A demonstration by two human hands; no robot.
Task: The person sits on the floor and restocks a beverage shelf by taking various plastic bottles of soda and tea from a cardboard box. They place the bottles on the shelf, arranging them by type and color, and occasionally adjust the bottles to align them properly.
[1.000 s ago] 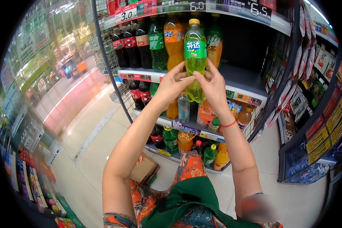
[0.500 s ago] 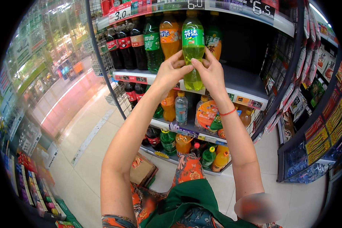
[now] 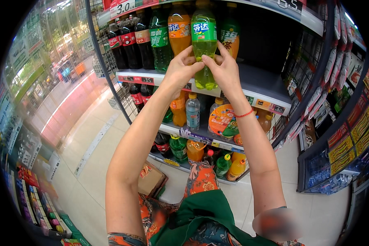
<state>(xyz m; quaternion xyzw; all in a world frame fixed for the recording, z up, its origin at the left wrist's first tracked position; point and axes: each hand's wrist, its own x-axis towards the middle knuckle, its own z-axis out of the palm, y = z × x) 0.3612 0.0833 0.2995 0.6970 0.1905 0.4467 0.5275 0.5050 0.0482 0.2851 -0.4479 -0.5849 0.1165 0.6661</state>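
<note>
The yellow-green bottle (image 3: 203,33) is roughly upright before the shelf (image 3: 260,84), just right of an orange bottle (image 3: 179,35), its lower half grasped between the left hand (image 3: 180,70) and right hand (image 3: 224,73), equally near, thumbs (image 3: 210,62) on its near side, arms (image 3: 141,125) stretched far forward.

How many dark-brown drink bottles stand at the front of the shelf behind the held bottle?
3, at the left end of the shelf: leftmost bottle, middle bottle, and rightmost bottle beside a green bottle. More may be hidden behind.
</note>
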